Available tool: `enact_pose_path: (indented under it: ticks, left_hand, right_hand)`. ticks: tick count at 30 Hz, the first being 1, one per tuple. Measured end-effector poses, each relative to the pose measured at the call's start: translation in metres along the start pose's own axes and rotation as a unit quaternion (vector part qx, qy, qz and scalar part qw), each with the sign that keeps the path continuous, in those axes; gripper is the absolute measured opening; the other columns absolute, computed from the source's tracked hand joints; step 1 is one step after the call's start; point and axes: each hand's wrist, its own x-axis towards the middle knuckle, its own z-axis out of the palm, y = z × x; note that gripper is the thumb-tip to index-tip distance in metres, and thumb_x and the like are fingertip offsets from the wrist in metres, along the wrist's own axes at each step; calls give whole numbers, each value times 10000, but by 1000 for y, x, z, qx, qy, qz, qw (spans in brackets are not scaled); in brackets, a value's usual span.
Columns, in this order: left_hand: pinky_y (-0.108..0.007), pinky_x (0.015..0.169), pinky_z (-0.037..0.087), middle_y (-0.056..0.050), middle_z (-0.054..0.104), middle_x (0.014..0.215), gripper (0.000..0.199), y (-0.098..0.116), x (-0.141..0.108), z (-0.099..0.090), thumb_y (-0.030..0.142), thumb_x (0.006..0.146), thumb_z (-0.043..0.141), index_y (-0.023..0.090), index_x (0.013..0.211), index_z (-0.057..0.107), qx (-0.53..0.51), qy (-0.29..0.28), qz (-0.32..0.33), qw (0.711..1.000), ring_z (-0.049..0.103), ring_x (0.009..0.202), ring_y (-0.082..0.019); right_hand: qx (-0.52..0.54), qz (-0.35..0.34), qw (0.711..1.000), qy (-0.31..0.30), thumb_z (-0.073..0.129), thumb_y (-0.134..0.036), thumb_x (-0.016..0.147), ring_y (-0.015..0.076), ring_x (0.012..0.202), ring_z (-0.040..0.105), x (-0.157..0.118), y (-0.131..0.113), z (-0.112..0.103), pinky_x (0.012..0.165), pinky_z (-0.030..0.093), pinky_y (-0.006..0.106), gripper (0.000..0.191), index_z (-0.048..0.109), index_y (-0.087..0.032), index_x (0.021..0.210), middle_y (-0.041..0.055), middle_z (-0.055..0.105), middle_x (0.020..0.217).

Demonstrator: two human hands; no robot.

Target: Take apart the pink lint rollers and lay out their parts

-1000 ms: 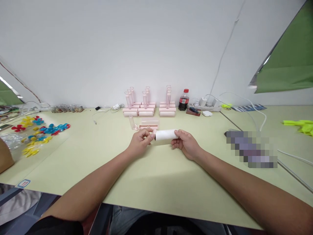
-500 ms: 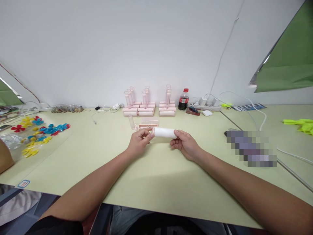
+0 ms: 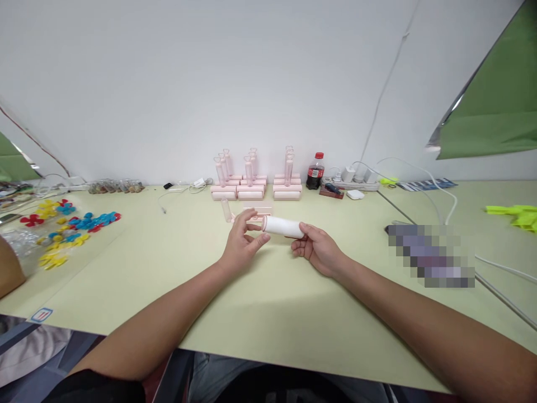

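A white lint roller refill (image 3: 283,226) with a pink end is held above the table by my right hand (image 3: 321,249), thumb on top at its right end. My left hand (image 3: 243,240) is at the roll's left end with thumb and fingers spread apart; whether a fingertip touches the roll I cannot tell. Behind the hands lies a pink lint roller case (image 3: 257,211), partly hidden by my left fingers. Beside it stands a clear pinkish tube (image 3: 226,210), slightly tilted.
Finished-looking pink lint rollers (image 3: 250,190) stand in rows by the wall, near a cola bottle (image 3: 315,170) and a power strip (image 3: 352,183). Colourful plastic pieces (image 3: 84,223) lie at left, beside another person's arm (image 3: 9,270). A blurred phone-like object (image 3: 428,254) lies right.
My left thumb and fingers have opened away from the roll's left end. The roll now tilts slightly down to the right, still in my right hand.
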Motion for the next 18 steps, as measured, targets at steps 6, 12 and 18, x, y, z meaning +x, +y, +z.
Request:
enact_pose_path:
  ticks: [6, 12, 18]
  left_hand:
    - [-223, 570, 503, -107, 473, 1392, 550, 9, -3, 0, 427, 849, 612, 261, 1357, 478, 99, -97, 61, 989, 604, 914, -163]
    - [-388, 829, 520, -109, 407, 1492, 563, 0, 13, -19, 356, 860, 521, 222, 1403, 450, 356, -60, -34, 932, 621, 1053, -284]
    - [-439, 813, 503, -120, 439, 1480, 571, -9, 22, -29, 357, 869, 459, 217, 1421, 419, 439, -115, -61, 889, 610, 1102, -354]
  right_hand:
    - [5, -3, 1000, 21, 593, -324, 892, 130, 527, 606, 2, -2, -3, 491, 542, 260, 144, 579, -181, 887, 42, 690, 748]
    - [6, -33, 996, 81, 587, -298, 897, 123, 506, 583, 9, -6, -8, 463, 528, 254, 117, 555, -192, 862, 29, 678, 732]
    - [3, -34, 996, 83, 567, -276, 907, 122, 508, 582, 10, -6, -9, 451, 524, 251, 103, 553, -182, 866, 37, 675, 734]
